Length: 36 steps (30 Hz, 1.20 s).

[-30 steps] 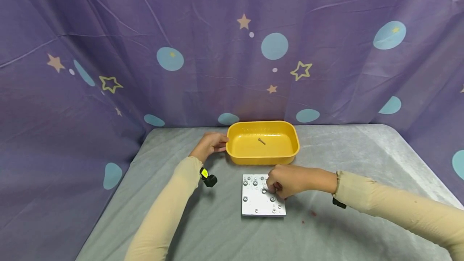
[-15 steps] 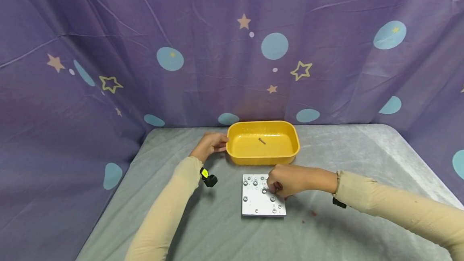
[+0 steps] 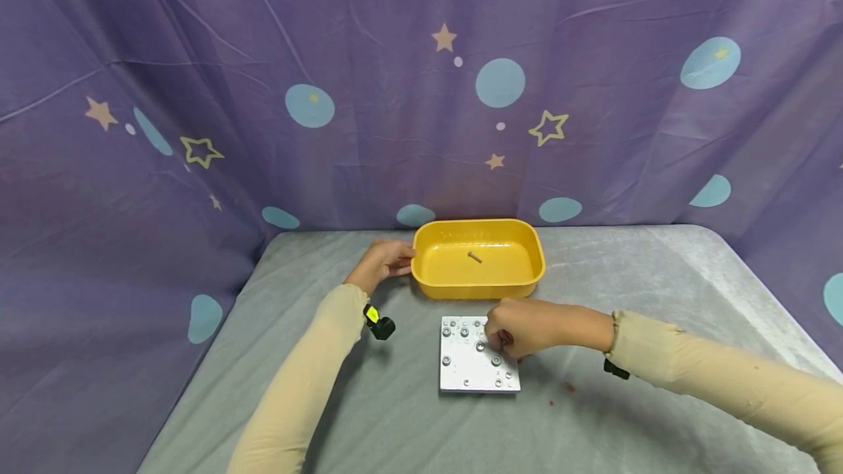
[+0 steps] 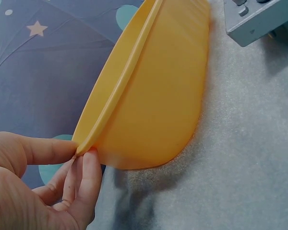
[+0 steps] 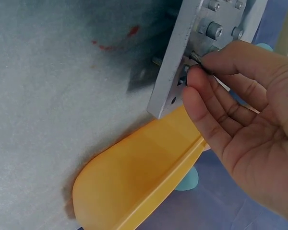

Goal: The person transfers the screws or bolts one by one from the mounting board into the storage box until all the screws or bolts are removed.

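My left hand (image 4: 48,187) pinches the rim of a yellow plastic tray (image 4: 153,96) between thumb and fingertips, at the tray's left end in the head view. One small screw (image 3: 475,257) lies on the tray floor. Over the upper right part of a silver metal plate (image 3: 470,368) is my right hand (image 3: 527,328). In the right wrist view its thumb and fingers pinch a threaded screw (image 5: 196,57), whose tip is at the plate's face. Several socket-head screws (image 5: 214,30) stand in the plate. The pinched screw's head is hidden by my fingers.
A grey cloth covers the table (image 3: 626,276), with small red marks (image 3: 569,387) right of the plate. Behind the table hangs a purple curtain (image 3: 395,152) with stars and blue ovals. The tray stands just beyond the plate.
Both hands, the tray and the plate hold nearly the same places throughout. The view shifts very slightly.
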{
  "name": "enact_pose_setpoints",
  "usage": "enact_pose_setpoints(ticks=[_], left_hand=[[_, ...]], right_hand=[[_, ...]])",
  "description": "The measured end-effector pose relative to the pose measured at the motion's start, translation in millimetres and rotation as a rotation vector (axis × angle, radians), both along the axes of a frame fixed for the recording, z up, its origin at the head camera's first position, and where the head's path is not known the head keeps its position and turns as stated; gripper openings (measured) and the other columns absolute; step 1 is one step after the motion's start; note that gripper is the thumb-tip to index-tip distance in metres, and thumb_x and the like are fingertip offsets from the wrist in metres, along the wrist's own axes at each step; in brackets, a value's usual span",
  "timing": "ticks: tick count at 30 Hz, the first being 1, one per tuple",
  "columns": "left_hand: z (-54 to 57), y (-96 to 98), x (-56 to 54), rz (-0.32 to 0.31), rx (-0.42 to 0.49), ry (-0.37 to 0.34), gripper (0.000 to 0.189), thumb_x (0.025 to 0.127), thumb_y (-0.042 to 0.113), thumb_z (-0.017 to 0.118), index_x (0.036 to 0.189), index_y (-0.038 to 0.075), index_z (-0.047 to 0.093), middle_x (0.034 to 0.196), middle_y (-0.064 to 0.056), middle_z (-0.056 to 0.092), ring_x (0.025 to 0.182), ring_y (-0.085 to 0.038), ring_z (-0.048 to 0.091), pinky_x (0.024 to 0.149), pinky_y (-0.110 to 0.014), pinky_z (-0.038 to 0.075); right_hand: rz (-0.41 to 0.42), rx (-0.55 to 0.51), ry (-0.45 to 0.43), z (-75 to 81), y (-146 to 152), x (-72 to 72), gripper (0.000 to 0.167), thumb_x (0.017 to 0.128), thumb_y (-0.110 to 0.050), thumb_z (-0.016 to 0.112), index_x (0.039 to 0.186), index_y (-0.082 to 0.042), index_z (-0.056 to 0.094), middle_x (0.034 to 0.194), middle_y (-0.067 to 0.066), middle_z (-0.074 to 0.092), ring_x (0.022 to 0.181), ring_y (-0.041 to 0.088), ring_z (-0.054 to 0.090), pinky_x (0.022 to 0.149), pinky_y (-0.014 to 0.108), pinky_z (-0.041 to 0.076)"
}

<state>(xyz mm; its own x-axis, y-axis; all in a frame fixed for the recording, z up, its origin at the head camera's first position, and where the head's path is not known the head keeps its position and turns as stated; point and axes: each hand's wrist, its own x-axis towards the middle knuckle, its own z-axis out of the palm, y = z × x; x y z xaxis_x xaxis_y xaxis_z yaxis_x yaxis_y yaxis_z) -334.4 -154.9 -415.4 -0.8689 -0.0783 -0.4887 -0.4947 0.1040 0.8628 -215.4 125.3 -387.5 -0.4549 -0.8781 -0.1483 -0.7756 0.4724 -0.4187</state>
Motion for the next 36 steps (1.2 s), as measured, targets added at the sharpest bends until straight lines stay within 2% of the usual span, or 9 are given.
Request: enact_pose_setpoints(ticks=[11,18,24,32,36], left_hand=[[0.3,0.2,0.1,-0.003,-0.004,-0.002,0.037,0.094,0.000,0.067,0.131,-0.001,0.066,0.132,-0.019,0.067,0.081,-0.014,0.070,0.065,-0.022,0.062],[1.9,0.5,0.0,0.000,-0.009,-0.010,0.036,0.095,0.002,0.068,0.131,0.000,0.067,0.132,-0.018,0.067,0.083,-0.014,0.070,0.077,-0.027,0.064],[1.7,0.2,0.0,0.006,-0.004,-0.010,0.036,0.094,0.002,0.068,0.130,-0.001,0.067,0.130,-0.017,0.069,0.080,-0.013,0.071,0.071,-0.025,0.063],[0.4,0.3,0.3,0.013,0.000,-0.008,0.036,0.094,0.001,0.067,0.130,0.000,0.067,0.132,-0.018,0.068,0.083,-0.014,0.071,0.076,-0.026,0.064],[-0.2,0.8,0.4,0.013,-0.004,-0.009,0.035,0.094,0.001,0.068,0.129,0.000,0.068,0.127,-0.017,0.070,0.082,-0.014,0.071,0.071,-0.025,0.063]], right_hand=[[-0.008,-0.009,-0.035,1.6,2.4,-3.0,0.018,0.077,0.007,0.074,0.079,-0.011,0.074,0.075,-0.004,0.068,0.066,-0.001,0.052,0.061,0.014,0.048],[0.039,-0.054,0.005,9.4,2.6,-3.5,0.021,0.075,0.011,0.072,0.079,-0.010,0.075,0.075,-0.003,0.070,0.066,-0.002,0.054,0.061,0.013,0.050],[0.049,-0.067,0.022,13.6,2.4,-7.2,0.019,0.077,0.010,0.073,0.080,-0.008,0.075,0.075,-0.003,0.070,0.066,-0.002,0.055,0.062,0.014,0.050],[0.046,-0.115,0.129,29.8,2.2,-18.0,0.018,0.078,0.011,0.070,0.079,-0.007,0.073,0.073,-0.001,0.067,0.065,0.001,0.051,0.061,0.016,0.048],[0.014,-0.138,0.182,42.5,0.8,-26.1,0.020,0.078,0.012,0.071,0.082,-0.008,0.071,0.075,0.000,0.067,0.066,0.003,0.051,0.061,0.018,0.049]])
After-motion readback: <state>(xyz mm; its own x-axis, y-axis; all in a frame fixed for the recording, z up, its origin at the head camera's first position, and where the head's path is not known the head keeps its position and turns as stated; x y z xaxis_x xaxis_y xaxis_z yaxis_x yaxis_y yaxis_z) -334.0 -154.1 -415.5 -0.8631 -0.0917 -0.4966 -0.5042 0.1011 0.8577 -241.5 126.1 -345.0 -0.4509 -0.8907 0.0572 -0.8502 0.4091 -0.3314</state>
